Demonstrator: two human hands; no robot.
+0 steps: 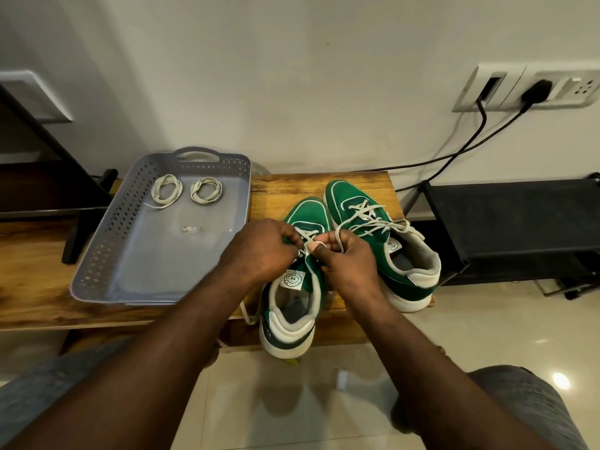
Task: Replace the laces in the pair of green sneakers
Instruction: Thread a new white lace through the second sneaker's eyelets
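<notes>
1. Head view: the left hand [259,248] is curling its fingers and pinching the white lace [306,237] at the upper eyelets of the near green sneaker [292,306].
2. The right hand [347,264] is pinching the same lace, just at 3 o'clock of the left hand, with a loop running over its thumb.
3. The near green sneaker is sitting on the wooden table [292,186], toe pointing to 12 o'clock and heel overhanging the front edge.
4. The second green sneaker [389,241] is sitting against it at 2 o'clock, loosely laced, with slack lace trailing over the tongue.
5. The grey perforated tray [107,228] is lying on the table at 9 o'clock of the sneakers. It is holding the left coiled lace [166,190] and the right coiled lace [206,189], side by side at its far end.
6. A black rack [503,222] is standing at 3 o'clock of the table, and a wall socket [532,89] is carrying a black plug at 1 o'clock.
</notes>
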